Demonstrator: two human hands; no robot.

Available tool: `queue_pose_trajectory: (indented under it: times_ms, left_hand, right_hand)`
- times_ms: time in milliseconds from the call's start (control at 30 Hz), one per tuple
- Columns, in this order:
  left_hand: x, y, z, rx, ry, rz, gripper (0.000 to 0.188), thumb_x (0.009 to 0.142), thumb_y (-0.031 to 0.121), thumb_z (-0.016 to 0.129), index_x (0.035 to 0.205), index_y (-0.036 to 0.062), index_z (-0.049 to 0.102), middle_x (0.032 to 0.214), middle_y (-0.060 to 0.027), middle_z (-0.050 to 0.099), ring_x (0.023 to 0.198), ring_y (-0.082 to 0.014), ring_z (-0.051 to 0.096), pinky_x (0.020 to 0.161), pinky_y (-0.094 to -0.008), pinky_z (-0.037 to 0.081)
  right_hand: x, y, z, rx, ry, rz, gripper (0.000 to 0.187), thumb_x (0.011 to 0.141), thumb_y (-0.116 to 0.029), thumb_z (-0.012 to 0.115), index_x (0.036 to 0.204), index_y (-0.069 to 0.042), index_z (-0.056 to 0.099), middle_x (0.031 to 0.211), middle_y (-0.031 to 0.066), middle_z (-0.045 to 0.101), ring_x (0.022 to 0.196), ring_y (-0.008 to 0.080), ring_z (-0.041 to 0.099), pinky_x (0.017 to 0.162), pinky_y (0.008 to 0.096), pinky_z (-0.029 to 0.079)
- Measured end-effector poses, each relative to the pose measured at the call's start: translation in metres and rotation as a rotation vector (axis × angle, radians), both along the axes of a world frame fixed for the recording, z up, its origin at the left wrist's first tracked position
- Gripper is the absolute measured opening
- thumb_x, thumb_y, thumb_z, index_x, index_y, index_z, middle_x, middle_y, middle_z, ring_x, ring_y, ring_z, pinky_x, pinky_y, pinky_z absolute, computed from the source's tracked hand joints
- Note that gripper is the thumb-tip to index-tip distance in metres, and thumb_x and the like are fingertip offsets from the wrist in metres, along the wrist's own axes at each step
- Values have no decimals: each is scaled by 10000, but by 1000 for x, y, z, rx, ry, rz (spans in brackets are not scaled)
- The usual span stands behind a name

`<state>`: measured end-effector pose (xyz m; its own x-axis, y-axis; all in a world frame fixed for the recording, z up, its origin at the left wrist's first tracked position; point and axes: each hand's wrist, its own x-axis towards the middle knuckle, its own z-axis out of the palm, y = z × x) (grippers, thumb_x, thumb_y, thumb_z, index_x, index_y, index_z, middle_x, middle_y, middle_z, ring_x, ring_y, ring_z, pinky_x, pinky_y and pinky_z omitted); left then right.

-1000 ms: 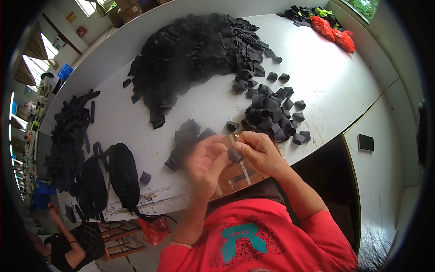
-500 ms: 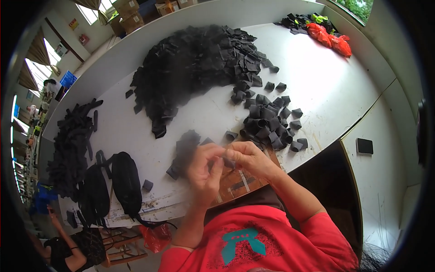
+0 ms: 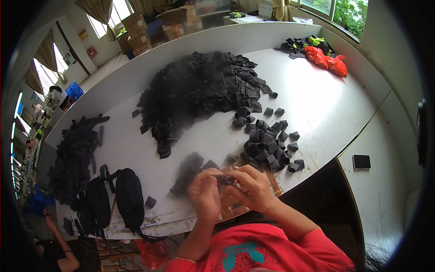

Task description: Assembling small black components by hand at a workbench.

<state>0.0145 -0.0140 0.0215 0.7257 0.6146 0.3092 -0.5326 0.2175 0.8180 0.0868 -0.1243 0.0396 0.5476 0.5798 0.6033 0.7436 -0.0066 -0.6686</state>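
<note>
Between my hands, over the table's front edge, is a small black fabric piece (image 3: 224, 180). My left hand (image 3: 204, 189) pinches its left end, while my right hand (image 3: 252, 188) has thumb and fingers closed on its right side. Just beyond my left hand lies a small heap of black pieces (image 3: 186, 171), partly blurred. Several black fabric pieces curled into loops (image 3: 267, 145) are gathered beyond my right hand. Farther back spreads a big pile of flat black fabric pieces (image 3: 199, 86). A brown board (image 3: 274, 182) shows partly beneath my hands.
At the left are a heap of black strips (image 3: 74, 149) and elongated black pouches (image 3: 129, 199). Red plastic bags (image 3: 327, 61) lie at the back right. A dark phone (image 3: 361, 162) rests on the right-hand surface. Another person's arm (image 3: 61, 238) shows lower left. A raised rim (image 3: 281, 31) borders the table.
The view has tilted up, so the table sits lower in the picture. The black piece now shows plainly between my hands, where fingers mostly covered it before.
</note>
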Motion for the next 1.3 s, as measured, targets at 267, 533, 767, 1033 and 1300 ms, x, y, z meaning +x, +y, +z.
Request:
queue_pose_trajectory:
  times_ms: [267,533,767,1033,1300]
  left_hand:
    - [-5,3,-19,-285,-59,-48,105,868,103,511,886,16,567,850,-76,551,802,-169,496,780,-300,410]
    - [-2,10,10,55,110,-128,147,825,38,556,963,-14,559,906,-85,571,850,-139,522,816,-262,405]
    - [-4,20,7,528,276,-103,86,767,-14,603,850,-2,584,752,-47,600,684,-93,560,625,-214,448]
    - [-10,20,-9,624,391,-25,82,762,9,608,835,9,570,664,-93,570,566,-136,562,513,-251,432]
    - [-10,9,-17,703,326,101,78,809,76,573,782,29,517,649,-129,545,561,-293,557,482,-335,424]
  right_hand:
    - [7,4,1,8,-198,6,209,673,29,625,874,-15,588,713,99,548,582,238,540,471,303,424]
    - [5,-7,-14,-31,-59,9,177,702,-2,621,874,-3,577,714,107,543,570,246,520,484,303,413]
    - [3,-4,-3,-46,297,95,177,734,-28,628,907,-10,593,733,85,569,593,194,564,512,268,434]
    - [-2,-6,-6,-123,237,38,198,720,-23,624,914,-25,586,759,102,576,616,252,583,522,300,461]
    - [4,5,-12,-97,-48,-13,150,677,43,592,817,-11,586,706,104,552,552,242,542,494,299,436]
